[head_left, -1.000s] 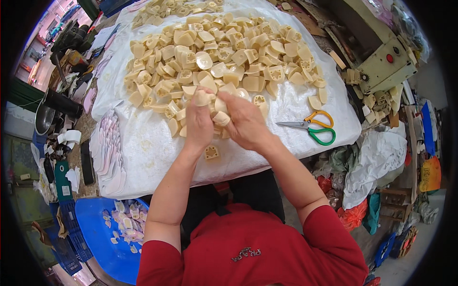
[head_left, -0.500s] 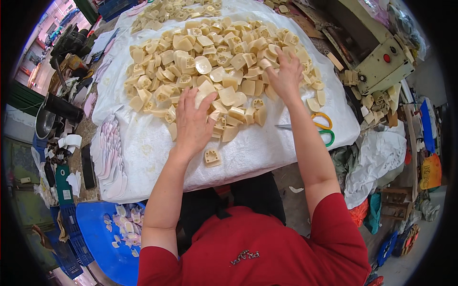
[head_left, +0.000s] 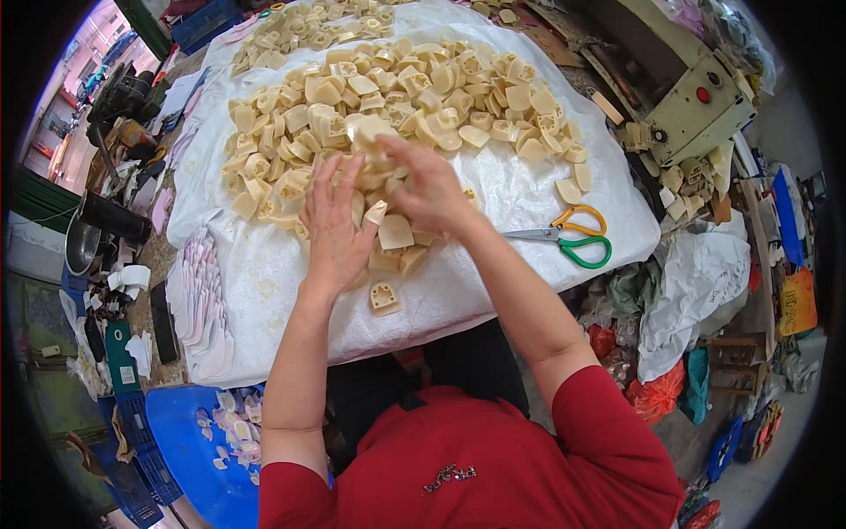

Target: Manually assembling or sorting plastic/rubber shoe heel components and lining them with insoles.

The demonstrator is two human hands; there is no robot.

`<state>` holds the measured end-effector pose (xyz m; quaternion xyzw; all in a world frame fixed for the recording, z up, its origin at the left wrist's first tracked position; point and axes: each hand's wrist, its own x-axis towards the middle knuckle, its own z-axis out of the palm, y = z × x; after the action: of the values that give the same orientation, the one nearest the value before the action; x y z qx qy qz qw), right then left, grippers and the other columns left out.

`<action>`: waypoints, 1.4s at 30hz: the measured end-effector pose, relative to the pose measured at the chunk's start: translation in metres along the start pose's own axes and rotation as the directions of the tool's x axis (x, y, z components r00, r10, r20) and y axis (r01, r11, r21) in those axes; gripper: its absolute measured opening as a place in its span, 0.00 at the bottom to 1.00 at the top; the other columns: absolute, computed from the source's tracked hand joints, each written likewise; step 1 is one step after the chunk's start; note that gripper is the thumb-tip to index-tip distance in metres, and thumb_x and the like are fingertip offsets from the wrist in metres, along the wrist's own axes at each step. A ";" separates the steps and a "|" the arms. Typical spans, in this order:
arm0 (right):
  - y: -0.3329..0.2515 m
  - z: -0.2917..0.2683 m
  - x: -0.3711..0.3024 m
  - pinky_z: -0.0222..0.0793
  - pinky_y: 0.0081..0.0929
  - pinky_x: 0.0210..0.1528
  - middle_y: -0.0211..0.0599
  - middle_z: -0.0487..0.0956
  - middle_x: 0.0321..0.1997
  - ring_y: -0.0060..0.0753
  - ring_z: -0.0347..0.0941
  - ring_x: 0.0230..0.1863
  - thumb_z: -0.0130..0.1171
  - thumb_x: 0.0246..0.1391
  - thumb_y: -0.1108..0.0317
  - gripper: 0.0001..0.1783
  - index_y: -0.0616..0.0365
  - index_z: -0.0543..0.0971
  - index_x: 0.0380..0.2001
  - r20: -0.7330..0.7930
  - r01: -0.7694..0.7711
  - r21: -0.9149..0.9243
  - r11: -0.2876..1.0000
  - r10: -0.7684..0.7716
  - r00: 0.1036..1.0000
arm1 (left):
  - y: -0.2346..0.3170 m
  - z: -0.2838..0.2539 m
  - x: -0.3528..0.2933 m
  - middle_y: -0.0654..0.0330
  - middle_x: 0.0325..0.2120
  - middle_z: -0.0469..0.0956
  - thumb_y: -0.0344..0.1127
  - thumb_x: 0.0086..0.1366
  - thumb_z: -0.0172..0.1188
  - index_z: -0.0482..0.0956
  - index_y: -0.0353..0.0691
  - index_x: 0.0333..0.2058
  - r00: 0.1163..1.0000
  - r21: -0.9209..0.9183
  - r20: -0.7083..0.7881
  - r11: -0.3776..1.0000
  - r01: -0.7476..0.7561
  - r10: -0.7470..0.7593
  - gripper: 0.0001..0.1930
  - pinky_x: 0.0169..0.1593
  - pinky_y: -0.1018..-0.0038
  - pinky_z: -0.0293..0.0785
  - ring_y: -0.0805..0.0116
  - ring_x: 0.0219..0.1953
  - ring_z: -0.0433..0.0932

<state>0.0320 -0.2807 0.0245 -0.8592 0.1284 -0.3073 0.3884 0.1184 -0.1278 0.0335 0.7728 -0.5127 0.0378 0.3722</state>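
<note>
A wide heap of cream plastic pieces shaped like shoe heels [head_left: 308, 115] lies on a white-covered table [head_left: 291, 335]. At the heap's near side, my left hand [head_left: 335, 225] rests against the pieces, fingers stretched out and open; a pale wrap covers its thumb tip. Just right of it, my right hand [head_left: 430, 187] reaches in among the pieces, smeared by motion, its fingertips partly hidden. Beyond the fingers, a blurred cream piece [head_left: 372, 132] shows; whether it is held is unclear. One loose hollow piece [head_left: 385, 298] sits nearer me, below my left hand.
Scissors [head_left: 573, 236] with orange and green handles lie on the right of the cover. Fanned pale pink sheets [head_left: 198, 291] lie at its left edge. A blue basin [head_left: 176, 441] with small pieces stands below left. A beige machine [head_left: 701, 115] with a red button stands far right.
My right hand has swept left and nearer from the heap's right side, beside my left hand. Pieces have shifted left, baring cover on the right. My left hand has moved slightly left.
</note>
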 end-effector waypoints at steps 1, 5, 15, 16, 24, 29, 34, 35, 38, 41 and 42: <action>0.000 0.008 -0.005 0.68 0.32 0.52 0.43 0.74 0.50 0.39 0.71 0.51 0.55 0.40 0.76 0.34 0.52 0.68 0.56 0.002 0.018 0.045 0.999 -0.018 1.000 | 0.000 -0.001 0.001 0.51 0.59 0.55 0.34 0.52 0.60 0.58 0.52 0.62 1.000 0.069 -0.013 0.997 -0.016 0.017 0.38 0.63 0.57 0.49 0.51 0.63 0.52; 0.013 0.017 -0.009 0.71 0.28 0.46 0.41 0.75 0.47 0.34 0.73 0.47 0.52 0.41 0.81 0.31 0.54 0.68 0.54 -0.119 -0.036 0.332 0.943 0.079 0.990 | 0.004 -0.002 0.006 0.53 0.56 0.61 0.34 0.51 0.59 0.63 0.47 0.59 1.000 0.273 0.013 0.962 -0.001 -0.003 0.33 0.62 0.59 0.50 0.53 0.59 0.58; 0.024 -0.023 0.008 0.72 0.24 0.45 0.38 0.78 0.40 0.24 0.75 0.40 0.50 0.53 0.79 0.18 0.61 0.66 0.49 -0.333 -0.199 0.596 0.778 0.465 0.820 | -0.012 0.006 0.005 0.58 0.49 0.67 0.29 0.48 0.58 0.77 0.44 0.42 0.997 0.185 -0.044 0.980 0.077 -0.070 0.18 0.58 0.63 0.54 0.58 0.54 0.63; 0.024 -0.022 0.006 0.71 0.25 0.47 0.38 0.78 0.41 0.25 0.74 0.41 0.50 0.55 0.78 0.18 0.60 0.67 0.50 -0.318 -0.261 0.542 0.799 0.482 0.816 | -0.007 0.008 0.004 0.58 0.49 0.68 0.28 0.48 0.58 0.77 0.43 0.40 0.997 0.255 -0.079 0.966 0.040 -0.020 0.17 0.58 0.63 0.54 0.58 0.54 0.63; 0.014 -0.034 -0.017 0.66 0.34 0.52 0.46 0.76 0.43 0.46 0.72 0.47 0.57 0.45 0.75 0.29 0.54 0.70 0.54 0.090 0.132 -0.203 0.970 -0.116 0.989 | -0.012 0.009 0.007 0.58 0.47 0.69 0.28 0.48 0.57 0.74 0.45 0.45 0.999 -0.085 -0.016 0.996 -0.037 0.036 0.21 0.58 0.63 0.54 0.57 0.55 0.64; 0.008 -0.035 -0.018 0.69 0.34 0.50 0.44 0.76 0.43 0.41 0.73 0.47 0.60 0.45 0.73 0.29 0.55 0.69 0.54 0.030 0.041 -0.219 0.975 -0.036 0.999 | 0.012 0.007 0.015 0.58 0.42 0.69 0.29 0.47 0.57 0.68 0.48 0.55 0.995 0.302 0.102 0.953 -0.023 -0.008 0.31 0.56 0.62 0.55 0.58 0.50 0.64; 0.006 -0.042 -0.013 0.74 0.23 0.34 0.38 0.76 0.42 0.26 0.75 0.38 0.62 0.49 0.68 0.26 0.54 0.70 0.53 -0.205 -0.237 0.403 0.884 0.339 0.918 | 0.021 0.007 0.012 0.57 0.43 0.66 0.32 0.49 0.59 0.63 0.50 0.58 0.998 0.252 0.014 0.965 -0.068 0.067 0.34 0.56 0.62 0.54 0.57 0.49 0.63; 0.003 -0.042 -0.014 0.74 0.23 0.34 0.38 0.76 0.42 0.26 0.75 0.38 0.62 0.49 0.68 0.26 0.54 0.70 0.53 -0.203 -0.238 0.402 0.884 0.340 0.918 | 0.027 0.007 0.011 0.56 0.46 0.65 0.34 0.51 0.60 0.63 0.50 0.58 0.994 0.194 -0.066 0.978 -0.074 0.089 0.33 0.56 0.61 0.55 0.55 0.50 0.63; -0.014 -0.033 -0.019 0.74 0.21 0.33 0.37 0.76 0.43 0.26 0.75 0.35 0.61 0.49 0.69 0.27 0.54 0.69 0.54 -0.141 -0.233 0.427 0.874 0.319 0.937 | 0.033 0.012 0.019 0.52 0.45 0.68 0.37 0.59 0.55 0.63 0.47 0.57 0.985 -0.215 -0.102 0.964 -0.155 0.136 0.26 0.51 0.63 0.62 0.56 0.47 0.68; -0.032 -0.024 -0.026 0.74 0.21 0.30 0.34 0.76 0.43 0.23 0.75 0.33 0.58 0.47 0.75 0.31 0.52 0.66 0.58 -0.058 -0.178 0.368 0.913 0.213 0.975 | 0.033 0.012 0.024 0.50 0.41 0.72 0.41 0.66 0.46 0.64 0.43 0.55 1.000 -0.582 -0.008 0.813 0.003 -0.010 0.20 0.43 0.66 0.68 0.59 0.39 0.73; -0.039 -0.025 -0.026 0.74 0.21 0.30 0.34 0.76 0.43 0.23 0.75 0.33 0.58 0.47 0.75 0.31 0.52 0.66 0.58 -0.056 -0.177 0.368 0.913 0.212 0.976 | 0.032 0.011 0.025 0.50 0.41 0.72 0.41 0.66 0.46 0.64 0.43 0.55 1.000 -0.581 -0.010 0.814 0.004 -0.012 0.20 0.43 0.66 0.68 0.59 0.39 0.73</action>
<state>-0.0051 -0.2577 0.0550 -0.7406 0.1728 -0.3257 0.5618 0.1000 -0.1601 0.0536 0.6243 -0.4942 -0.1168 0.5936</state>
